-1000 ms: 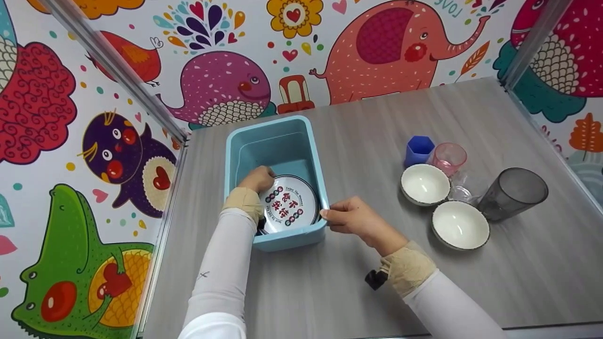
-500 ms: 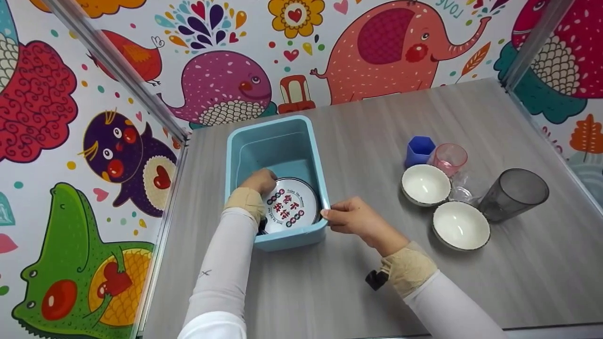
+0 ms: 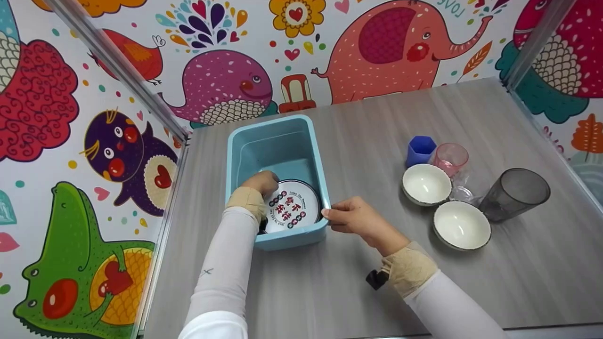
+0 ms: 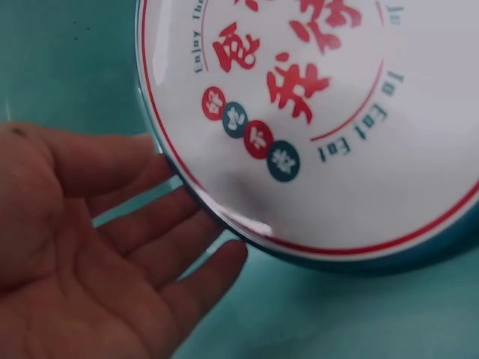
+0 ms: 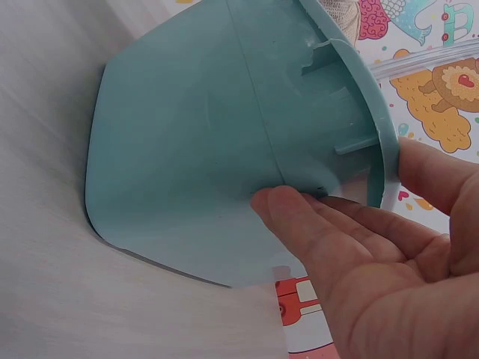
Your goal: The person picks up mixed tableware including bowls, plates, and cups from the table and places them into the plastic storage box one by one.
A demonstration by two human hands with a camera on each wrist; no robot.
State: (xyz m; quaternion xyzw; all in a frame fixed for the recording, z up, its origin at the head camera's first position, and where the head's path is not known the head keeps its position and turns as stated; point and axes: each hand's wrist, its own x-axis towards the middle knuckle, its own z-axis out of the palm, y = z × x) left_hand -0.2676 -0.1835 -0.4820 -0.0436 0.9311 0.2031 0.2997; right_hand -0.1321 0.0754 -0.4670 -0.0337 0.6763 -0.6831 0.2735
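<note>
— Head view is showing a light blue bin (image 3: 308, 155) standing on the grey table (image 3: 377, 122); what is lying inside?

— 1 white plate (image 3: 294, 207) with red characters is lying at the near end of the bin. The left hand (image 3: 260, 181) is reaching into the bin and touching the plate's left edge.

— How are its fingers lying?

— In the left wrist view the fingers (image 4: 161, 247) are almost straight, close together, and their tips are going under the rim of the plate (image 4: 337, 127). They are not curling round it.

— And the right hand (image 3: 353, 219)?

— It is resting at the bin's near right corner. In the right wrist view the fingers (image 5: 314, 224) are pressing against the outer wall of the bin (image 5: 202, 149), and the thumb (image 5: 438, 172) is lying over the rim, so the hand is pinching the rim.

— What else is standing on the table?

— 2 white bowls (image 3: 426, 184), 1 blue cup (image 3: 419, 149), 1 pink cup (image 3: 451, 157) and 1 dark cup (image 3: 514, 194), well apart from the bin, on the right.
</note>
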